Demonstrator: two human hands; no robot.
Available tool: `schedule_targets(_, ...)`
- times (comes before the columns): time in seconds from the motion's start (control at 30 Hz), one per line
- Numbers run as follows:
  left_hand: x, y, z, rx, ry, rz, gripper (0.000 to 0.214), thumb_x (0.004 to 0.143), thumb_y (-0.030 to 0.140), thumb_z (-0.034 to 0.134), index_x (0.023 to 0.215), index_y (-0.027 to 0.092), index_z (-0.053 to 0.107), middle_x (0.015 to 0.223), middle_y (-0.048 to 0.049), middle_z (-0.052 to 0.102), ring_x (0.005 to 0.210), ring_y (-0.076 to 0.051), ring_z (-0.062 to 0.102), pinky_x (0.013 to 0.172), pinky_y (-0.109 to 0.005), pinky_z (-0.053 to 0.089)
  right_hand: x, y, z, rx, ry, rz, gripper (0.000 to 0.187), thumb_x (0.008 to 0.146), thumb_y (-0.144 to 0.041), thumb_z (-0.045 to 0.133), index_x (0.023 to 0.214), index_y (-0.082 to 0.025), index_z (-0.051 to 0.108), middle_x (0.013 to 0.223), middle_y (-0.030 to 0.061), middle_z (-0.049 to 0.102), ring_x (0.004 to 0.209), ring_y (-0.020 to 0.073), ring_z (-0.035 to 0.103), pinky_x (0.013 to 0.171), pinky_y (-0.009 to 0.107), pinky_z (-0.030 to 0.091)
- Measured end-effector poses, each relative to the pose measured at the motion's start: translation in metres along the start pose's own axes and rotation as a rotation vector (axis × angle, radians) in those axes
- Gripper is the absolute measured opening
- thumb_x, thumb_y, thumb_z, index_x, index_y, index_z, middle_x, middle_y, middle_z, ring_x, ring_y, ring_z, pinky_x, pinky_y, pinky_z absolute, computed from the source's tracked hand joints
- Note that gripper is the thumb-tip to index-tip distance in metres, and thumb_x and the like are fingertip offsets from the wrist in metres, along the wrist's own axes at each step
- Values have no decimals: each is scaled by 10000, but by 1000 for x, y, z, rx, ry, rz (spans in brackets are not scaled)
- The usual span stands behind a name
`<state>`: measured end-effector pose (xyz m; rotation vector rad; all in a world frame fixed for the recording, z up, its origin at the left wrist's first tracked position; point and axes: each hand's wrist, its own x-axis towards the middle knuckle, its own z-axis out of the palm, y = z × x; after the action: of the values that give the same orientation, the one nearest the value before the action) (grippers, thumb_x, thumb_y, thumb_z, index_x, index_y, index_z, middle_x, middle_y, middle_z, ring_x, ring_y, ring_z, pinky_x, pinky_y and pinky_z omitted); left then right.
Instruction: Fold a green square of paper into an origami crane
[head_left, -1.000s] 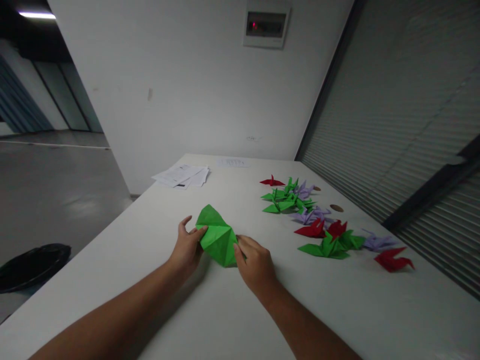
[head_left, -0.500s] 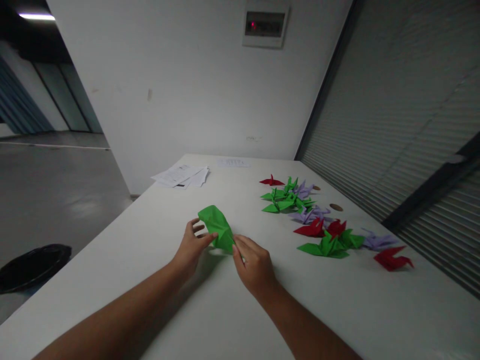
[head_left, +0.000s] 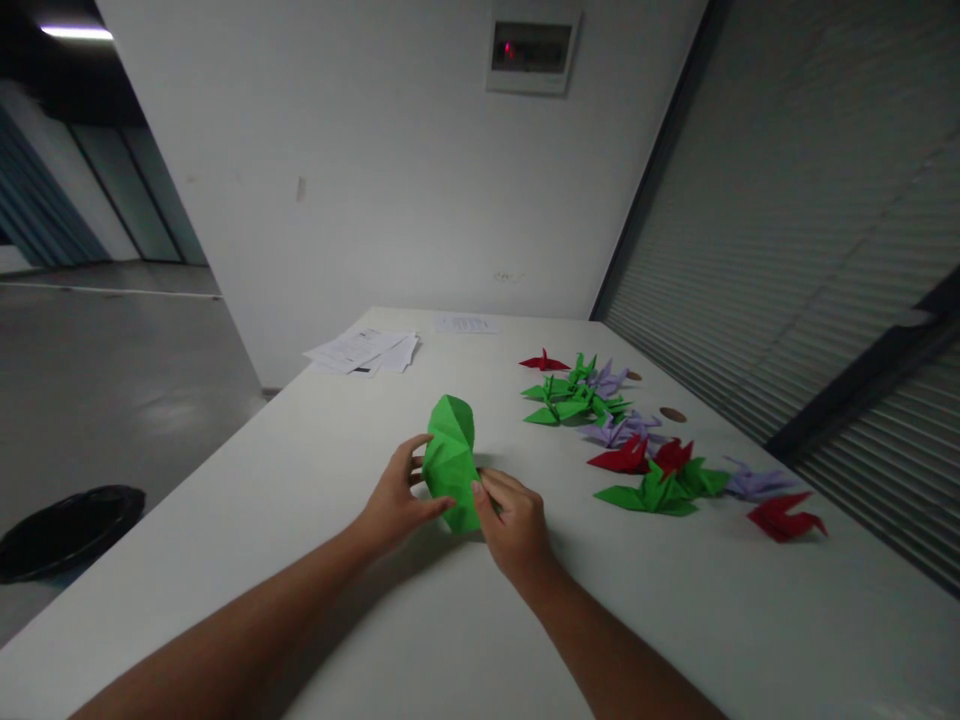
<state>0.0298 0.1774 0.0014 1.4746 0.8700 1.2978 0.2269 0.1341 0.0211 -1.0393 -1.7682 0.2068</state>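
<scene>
While the right hand (head_left: 517, 524) pinches the right edge of the paper (head_left: 451, 456), a light touch — following the creases — should avoid crumpling it. It is between the hands, over the table (head_left: 465, 640); the left hand (head_left: 397, 502) has thumb and fingers apart, bracketing its left side.
</scene>
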Motion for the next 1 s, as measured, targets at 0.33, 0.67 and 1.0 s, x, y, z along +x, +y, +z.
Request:
schedule_targets(0.33, 5, 1, -6, 210, 98, 37, 329, 687, 176, 865, 1000, 225, 778, 1014, -83, 779, 924, -250, 717, 910, -406, 583, 0, 5, 2, -6, -13, 28, 313, 1037, -248, 477, 817, -193, 693, 783, 69, 712, 747, 206, 686, 723, 301, 533)
schedule_targets(0.67, -3, 13, 9, -166, 183, -173, 401, 631, 190, 910, 995, 193, 742, 885, -47, 758, 759, -195, 693, 656, -278, 556, 0, 6, 3, -6, 13, 2, 269, 1030, -222, 493, 955, -200, 750, 923, 104, 782, 862, 232, 746, 812, 331, 587)
schedule_targets(1.0, -1, 13, 10, -380, 229, -156, 432, 580, 138, 929, 984, 171, 777, 1061, -88, 775, 991, -232, 700, 861, -322, 555, -4, 3, 2, 205, -29, -10, 322, 1056, -301, 480, 1165, -205, 767, 1156, 133, 758, 1101, 255, 711, 986, 401, 569)
